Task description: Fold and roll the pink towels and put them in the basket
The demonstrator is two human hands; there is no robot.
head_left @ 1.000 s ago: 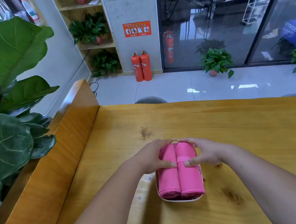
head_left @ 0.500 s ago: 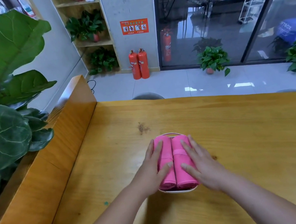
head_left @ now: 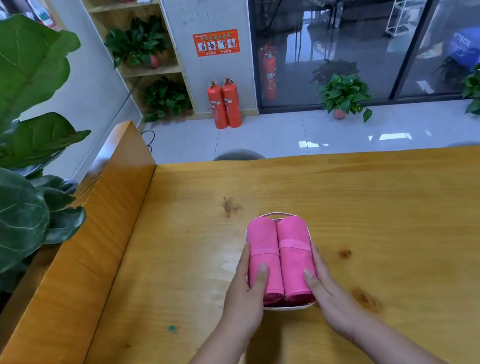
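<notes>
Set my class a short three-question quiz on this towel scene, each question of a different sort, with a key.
1. True or false: two rolled pink towels lie side by side in the white basket.
2. Choose one: the left hand and right hand are A) clasped together; B) at the basket's two sides, thumbs on the towels; C) raised in the air.
3. Fill the gap: the towel with a band across it lies on the ___ side of the basket.
Key: 1 true; 2 B; 3 right.
</notes>
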